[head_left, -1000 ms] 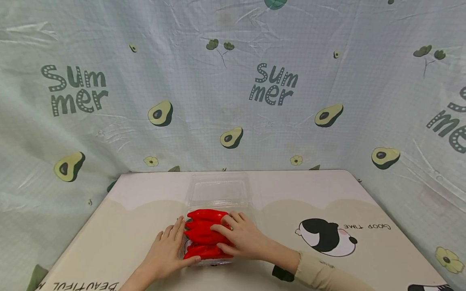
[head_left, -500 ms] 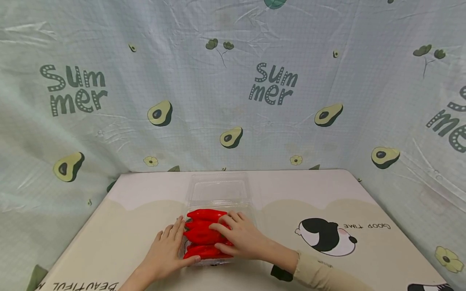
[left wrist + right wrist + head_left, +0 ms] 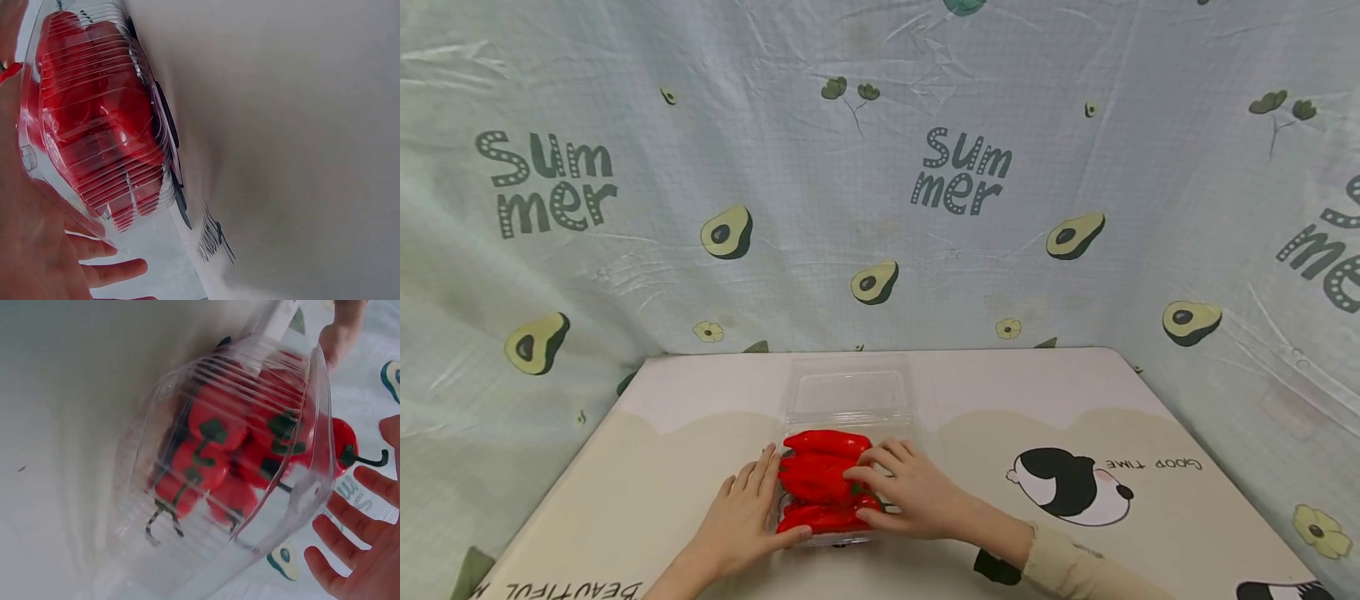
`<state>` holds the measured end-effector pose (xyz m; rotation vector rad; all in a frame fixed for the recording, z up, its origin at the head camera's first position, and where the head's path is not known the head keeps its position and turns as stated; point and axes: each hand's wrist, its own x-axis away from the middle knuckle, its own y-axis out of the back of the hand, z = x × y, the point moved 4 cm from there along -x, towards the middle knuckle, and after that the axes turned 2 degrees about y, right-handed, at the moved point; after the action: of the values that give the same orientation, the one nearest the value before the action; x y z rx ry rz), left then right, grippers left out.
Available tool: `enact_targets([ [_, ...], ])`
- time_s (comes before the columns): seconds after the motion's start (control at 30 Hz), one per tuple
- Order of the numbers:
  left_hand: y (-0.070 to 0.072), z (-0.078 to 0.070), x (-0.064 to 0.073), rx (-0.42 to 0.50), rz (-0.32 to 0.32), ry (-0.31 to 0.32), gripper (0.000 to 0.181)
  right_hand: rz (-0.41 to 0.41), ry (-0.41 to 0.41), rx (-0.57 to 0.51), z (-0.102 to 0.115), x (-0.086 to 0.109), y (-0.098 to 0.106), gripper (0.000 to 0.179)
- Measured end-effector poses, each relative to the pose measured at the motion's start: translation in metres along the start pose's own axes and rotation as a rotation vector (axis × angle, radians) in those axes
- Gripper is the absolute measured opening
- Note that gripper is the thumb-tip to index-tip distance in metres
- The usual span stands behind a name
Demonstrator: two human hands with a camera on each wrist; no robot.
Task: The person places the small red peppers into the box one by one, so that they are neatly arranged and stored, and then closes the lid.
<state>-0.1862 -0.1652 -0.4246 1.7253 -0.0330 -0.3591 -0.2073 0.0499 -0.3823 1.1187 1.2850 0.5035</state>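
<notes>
Several red peppers point(image 3: 816, 479) with green stems fill a clear plastic clamshell box point(image 3: 850, 533) in the head view. My left hand point(image 3: 741, 512) lies along the box's left side, its fingers straight and the thumb at the front edge. Over the right end of the box is my right hand point(image 3: 917, 496), fingers spread and slightly bent. In the right wrist view, those fingers stand loosely apart, close to a pepper point(image 3: 344, 447) whose stem sticks out above the rim. Ribbed side walls of the box show in both wrist views.
The hinged clear lid point(image 3: 850, 392) lies folded back behind the box on the patterned table point(image 3: 985, 387). A printed curtain point(image 3: 790, 175) hangs behind the table and along its sides. Black cartoon prints point(image 3: 1071, 483) mark the tabletop.
My right hand has drawn slightly to the right, off the peppers, so more of their stem ends show. The left hand stays in place against the box.
</notes>
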Motion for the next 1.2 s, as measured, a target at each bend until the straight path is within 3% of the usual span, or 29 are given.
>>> enact_targets([
  [0.17,0.002,0.000,0.000,0.007,-0.015,-0.006,0.100,-0.047,-0.025,-0.023,-0.011,0.008,0.006,0.033],
  [0.4,0.003,0.002,0.000,0.068,-0.003,-0.018,0.093,-0.055,-0.233,-0.041,-0.041,0.024,0.005,0.031],
  [0.57,0.008,0.005,-0.005,0.149,-0.031,-0.031,0.078,-0.083,-0.314,-0.043,-0.060,0.032,0.002,0.029],
  [0.77,0.015,0.013,-0.015,0.237,-0.077,-0.024,0.064,-0.093,-0.396,-0.077,-0.079,0.039,-0.003,0.030],
  [1.03,0.022,0.031,-0.036,0.414,-0.051,0.054,0.059,-0.095,-0.532,-0.152,-0.103,0.049,-0.013,0.029],
  [1.2,0.025,0.044,-0.053,0.507,-0.127,0.053,0.052,-0.111,-0.588,-0.249,-0.113,0.049,-0.018,0.030],
])
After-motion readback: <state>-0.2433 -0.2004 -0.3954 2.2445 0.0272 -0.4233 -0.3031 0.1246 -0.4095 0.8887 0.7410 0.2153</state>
